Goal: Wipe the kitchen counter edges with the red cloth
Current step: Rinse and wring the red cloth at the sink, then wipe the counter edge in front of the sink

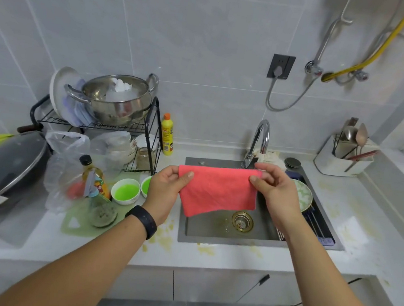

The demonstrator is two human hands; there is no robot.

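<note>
Cloth (217,191) held up over the sink (257,231), both hands on it.

My L hand (167,186) pinches the top left corner, R hand (274,186) pinches the top right; cloth hangs spread btwn them, above the drain (242,221), not touching the desk (234,258). Yellowish stains on the desk's front edge. Two green bowls (126,191) just left of my L hand; faucet (257,144) behind the cloth.
</note>
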